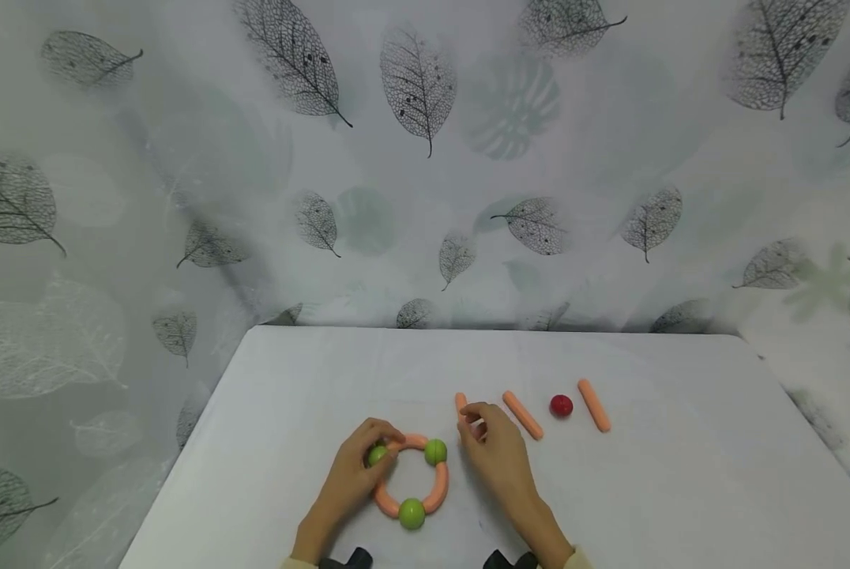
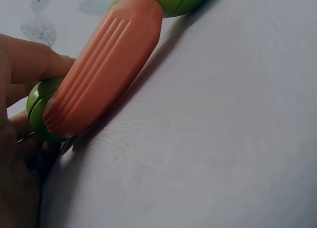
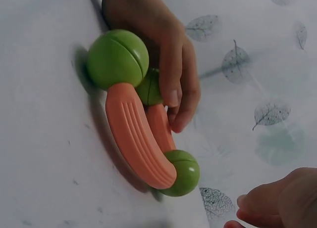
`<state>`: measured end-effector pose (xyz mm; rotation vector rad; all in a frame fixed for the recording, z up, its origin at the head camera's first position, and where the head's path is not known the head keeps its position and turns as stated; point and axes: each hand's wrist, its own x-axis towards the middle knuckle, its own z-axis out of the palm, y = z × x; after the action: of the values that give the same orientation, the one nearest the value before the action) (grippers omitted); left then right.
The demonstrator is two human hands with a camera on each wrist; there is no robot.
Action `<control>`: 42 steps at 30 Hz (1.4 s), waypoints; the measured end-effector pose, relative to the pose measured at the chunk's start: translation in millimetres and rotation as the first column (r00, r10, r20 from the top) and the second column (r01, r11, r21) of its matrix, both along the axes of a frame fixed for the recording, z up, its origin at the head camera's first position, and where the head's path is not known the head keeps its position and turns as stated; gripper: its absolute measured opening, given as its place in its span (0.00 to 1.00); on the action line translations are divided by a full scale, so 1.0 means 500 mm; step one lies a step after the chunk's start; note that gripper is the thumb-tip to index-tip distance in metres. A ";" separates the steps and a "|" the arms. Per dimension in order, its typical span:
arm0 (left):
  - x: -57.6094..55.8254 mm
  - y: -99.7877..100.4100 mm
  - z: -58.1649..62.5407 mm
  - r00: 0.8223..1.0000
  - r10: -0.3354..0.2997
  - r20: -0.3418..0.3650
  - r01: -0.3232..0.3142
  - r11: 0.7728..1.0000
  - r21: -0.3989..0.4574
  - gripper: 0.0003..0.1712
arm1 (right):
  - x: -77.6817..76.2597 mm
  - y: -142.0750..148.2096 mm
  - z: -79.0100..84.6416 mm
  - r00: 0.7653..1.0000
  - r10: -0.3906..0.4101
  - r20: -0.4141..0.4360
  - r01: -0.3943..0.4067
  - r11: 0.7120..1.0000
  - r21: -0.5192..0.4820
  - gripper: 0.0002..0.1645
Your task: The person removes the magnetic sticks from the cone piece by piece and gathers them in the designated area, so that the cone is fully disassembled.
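A ring of three green balls (image 1: 411,514) and three curved orange rods (image 1: 436,487), grooved along their sides, lies on the white table. My left hand (image 1: 357,466) grips the ring's left green ball (image 2: 38,109), with fingertips reaching over the nearby curved orange rod (image 2: 106,65). In the right wrist view, left fingers hang over the far side of the ring. My right hand (image 1: 498,454) is bent at a straight orange stick (image 1: 460,401) right of the ring. Its fingertips hide the stick's near end, so whether they pinch it is unclear.
Farther right on the white table (image 1: 681,474) lie a second orange stick (image 1: 523,415), a red ball (image 1: 561,406) and a third orange stick (image 1: 594,405). Behind the table's far edge hangs a leaf-printed curtain (image 1: 396,197).
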<state>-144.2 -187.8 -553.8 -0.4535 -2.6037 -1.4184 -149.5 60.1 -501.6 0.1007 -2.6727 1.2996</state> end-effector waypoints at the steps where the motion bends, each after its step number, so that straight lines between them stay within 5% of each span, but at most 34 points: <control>1: 0.001 0.001 0.001 1.000 -0.003 -0.005 0.003 1.000 -0.006 0.11 | 0.006 -0.002 0.003 1.000 0.013 -0.003 -0.013 1.000 -0.001 0.11; 10: 0.005 0.017 0.011 1.000 0.013 -0.014 -0.013 0.999 -0.039 0.12 | 0.048 -0.006 0.007 0.984 0.165 0.074 -0.170 0.983 0.066 0.14; 23: -0.009 0.055 0.044 0.995 0.096 0.008 -0.092 0.972 -0.218 0.09 | 0.037 0.007 -0.001 0.945 0.325 0.035 -0.326 0.932 0.158 0.19; 31: 0.004 0.041 0.042 0.997 0.077 0.031 -0.068 0.969 -0.239 0.10 | 0.036 -0.009 -0.018 0.914 0.404 0.039 -0.406 0.913 0.042 0.22; 42: 0.015 0.041 0.029 0.998 0.042 0.043 -0.031 0.972 -0.235 0.09 | 0.052 -0.010 -0.048 0.907 0.416 0.063 -0.417 0.909 0.006 0.20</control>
<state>-136.7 -167.1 -539.3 -0.4018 -2.8158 -1.1280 -123.8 55.0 -525.6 0.6823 -2.8145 1.4032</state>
